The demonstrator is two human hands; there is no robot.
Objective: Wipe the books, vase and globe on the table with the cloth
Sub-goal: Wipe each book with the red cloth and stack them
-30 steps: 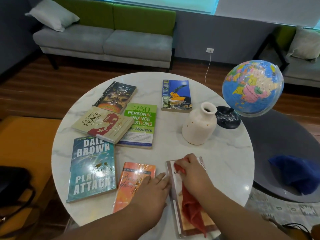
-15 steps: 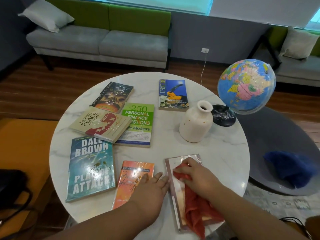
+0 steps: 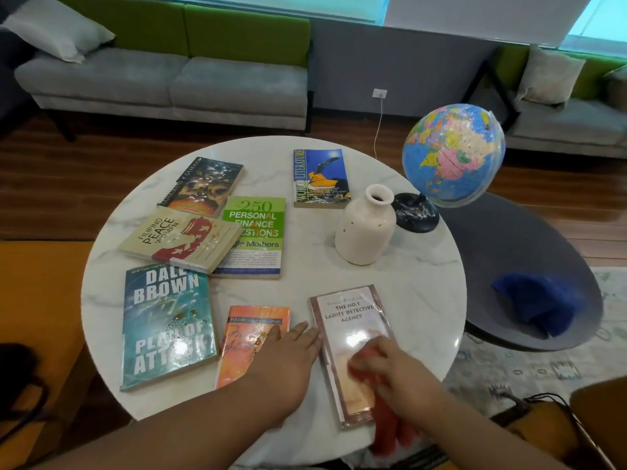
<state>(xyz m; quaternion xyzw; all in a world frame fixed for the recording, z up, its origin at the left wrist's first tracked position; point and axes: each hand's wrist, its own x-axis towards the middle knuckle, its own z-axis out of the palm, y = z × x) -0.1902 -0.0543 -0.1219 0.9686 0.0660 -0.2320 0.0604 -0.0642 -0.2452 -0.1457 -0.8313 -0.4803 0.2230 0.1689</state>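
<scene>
On the round white table [image 3: 417, 276], smooth like marble, the right hand [image 3: 397, 368] presses a soft red cloth [image 3: 390, 425] onto a shiny pink book [image 3: 346, 320]. Its fingers bend round the cloth, but the hand is blurry. The cloth's end hangs past the table's near edge. The left hand [image 3: 288, 357] lies flat on a thin orange book [image 3: 244, 337], fingers straight, holding nothing. The cream vase [image 3: 364, 232] stands upright beside the globe [image 3: 453, 150], whose ball leans out past the table's edge. Five more books [image 3: 166, 327] lie flat on the left and back. Bare table shows between the vase and the pink book.
</scene>
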